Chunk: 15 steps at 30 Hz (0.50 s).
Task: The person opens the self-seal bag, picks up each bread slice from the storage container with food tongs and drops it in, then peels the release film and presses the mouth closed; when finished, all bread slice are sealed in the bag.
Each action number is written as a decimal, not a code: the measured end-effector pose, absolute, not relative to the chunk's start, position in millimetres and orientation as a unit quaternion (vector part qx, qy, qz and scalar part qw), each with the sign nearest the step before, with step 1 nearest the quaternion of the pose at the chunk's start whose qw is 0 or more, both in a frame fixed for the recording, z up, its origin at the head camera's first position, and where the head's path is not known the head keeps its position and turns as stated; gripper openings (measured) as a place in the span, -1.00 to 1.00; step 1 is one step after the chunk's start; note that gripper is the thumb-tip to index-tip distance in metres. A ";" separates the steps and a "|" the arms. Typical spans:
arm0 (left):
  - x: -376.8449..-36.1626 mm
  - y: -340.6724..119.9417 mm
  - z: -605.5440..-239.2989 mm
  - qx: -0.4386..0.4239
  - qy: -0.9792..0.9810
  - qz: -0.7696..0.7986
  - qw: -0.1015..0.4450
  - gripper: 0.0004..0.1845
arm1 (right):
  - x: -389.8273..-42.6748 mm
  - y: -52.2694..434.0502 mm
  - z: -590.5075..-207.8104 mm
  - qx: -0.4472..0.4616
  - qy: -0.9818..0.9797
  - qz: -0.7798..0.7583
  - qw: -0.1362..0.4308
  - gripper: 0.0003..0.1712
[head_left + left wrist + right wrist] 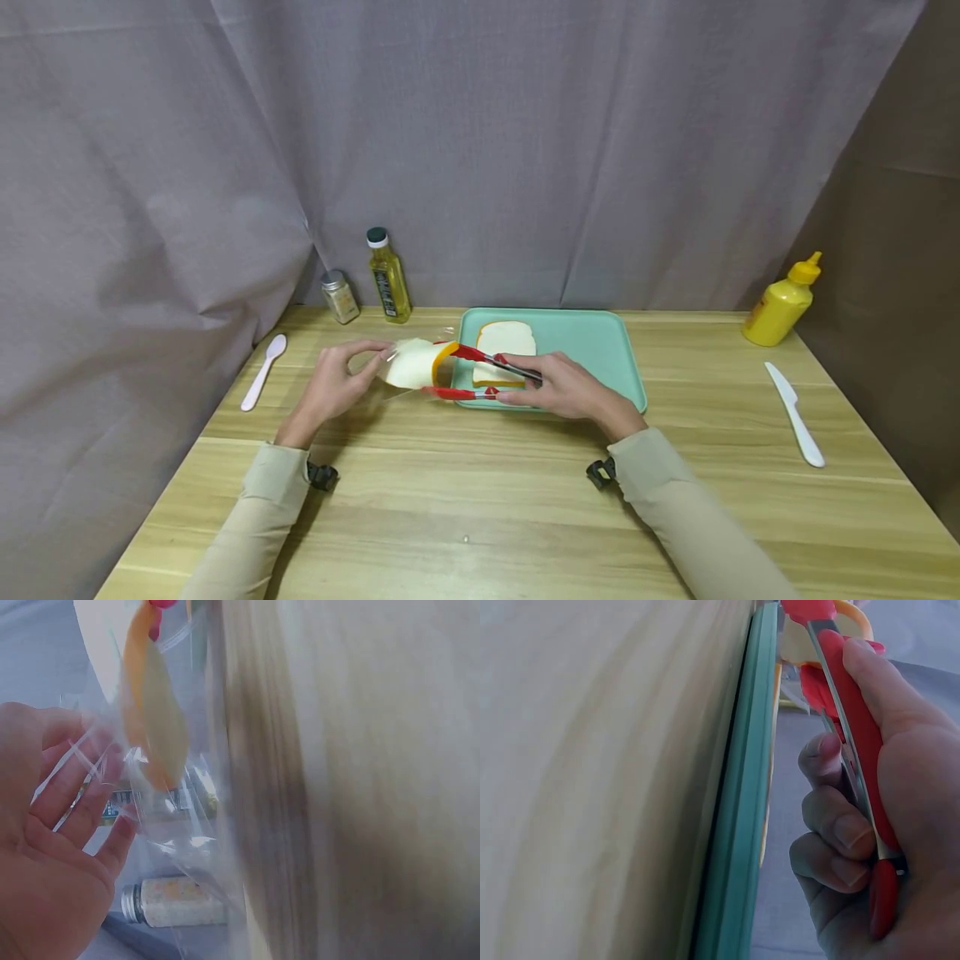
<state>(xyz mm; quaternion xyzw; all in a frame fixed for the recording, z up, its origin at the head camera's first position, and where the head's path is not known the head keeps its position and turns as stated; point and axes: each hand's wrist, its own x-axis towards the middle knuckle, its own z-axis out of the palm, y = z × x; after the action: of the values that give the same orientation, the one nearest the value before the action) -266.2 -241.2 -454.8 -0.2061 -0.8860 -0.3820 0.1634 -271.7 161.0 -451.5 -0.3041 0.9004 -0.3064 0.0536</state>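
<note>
My left hand (352, 375) pinches the edge of a clear plastic bag (161, 817) just above the table, left of the tray. A pale slice with an orange rim (414, 363) sits at the bag's mouth, between the tips of red tongs (480, 360). My right hand (558, 387) grips the tongs' handles over the front left corner of the teal tray (600, 337). The left wrist view shows the slice (154, 712) through the plastic. In the right wrist view my fingers (832, 825) curl round the tongs (855, 712) beside the tray rim (739, 825).
A bread slice (507, 342) lies on the tray. A spice jar (340, 296) and an oil bottle (388, 277) stand at the back. A white spoon (262, 371) lies at the left, a white knife (795, 412) at the right, and a yellow squeeze bottle (782, 304) at the back right.
</note>
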 end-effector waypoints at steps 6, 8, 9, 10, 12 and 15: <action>-266.3 -241.6 -455.2 -0.202 -0.888 -0.380 0.164 -0.78 | -277.3 146.0 -454.2 -0.321 0.897 -0.301 0.048 -0.14; -266.0 -241.5 -455.2 -0.199 -0.888 -0.382 0.163 -0.78 | -278.7 141.7 -454.9 -0.325 0.896 -0.298 0.044 -0.14; -265.9 -241.4 -455.3 -0.197 -0.888 -0.383 0.164 -0.78 | -279.4 139.7 -455.3 -0.327 0.896 -0.297 0.043 -0.14; -265.8 -241.3 -455.5 -0.195 -0.888 -0.383 0.164 -0.78 | -279.9 137.8 -455.7 -0.330 0.896 -0.295 0.041 -0.14; -265.9 -241.1 -456.0 -0.191 -0.887 -0.386 0.167 -0.78 | -280.4 134.3 -455.9 -0.334 0.896 -0.291 0.039 -0.14; -266.7 -240.9 -456.7 -0.190 -0.886 -0.387 0.171 -0.77 | -281.1 129.7 -456.0 -0.339 0.896 -0.283 0.036 -0.13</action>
<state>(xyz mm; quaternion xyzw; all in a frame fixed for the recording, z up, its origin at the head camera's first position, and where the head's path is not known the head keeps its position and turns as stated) -266.7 -240.9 -456.7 -0.1898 -0.8859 -0.3870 0.1713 -281.1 129.7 -456.0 -0.3393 0.8963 -0.2833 0.0362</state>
